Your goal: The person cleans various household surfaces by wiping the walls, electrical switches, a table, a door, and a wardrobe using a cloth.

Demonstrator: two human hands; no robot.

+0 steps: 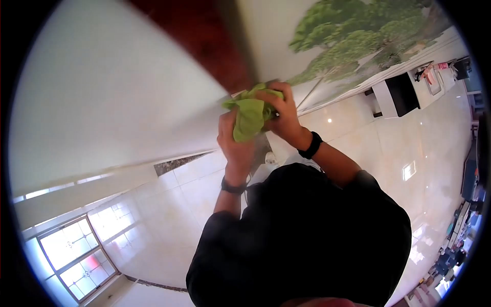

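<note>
Green cloth (249, 120), bunched between both hands at the near end of the red strip (202, 41), close by the edge of the white panel (102, 92). Left hand (237, 146): fingers curled, gripping the cloth's left side. Right hand (286, 115): fingers bent over the cloth's upper right corner, gripping too. Contact with the strip's end: hidden behind cloth and fingers, hard to judge. For good handling, probably: squeeze evenly from both sides; leave a thick layer of fabric between fingertips and the strip's end; tuck in the loose fold at the cloth's lower edge; press lightly along the panel's edge. Likely risk: pulling one-sidedly, slipping from the left-hand grip, or knuckles scraping the panel's edge.
</note>
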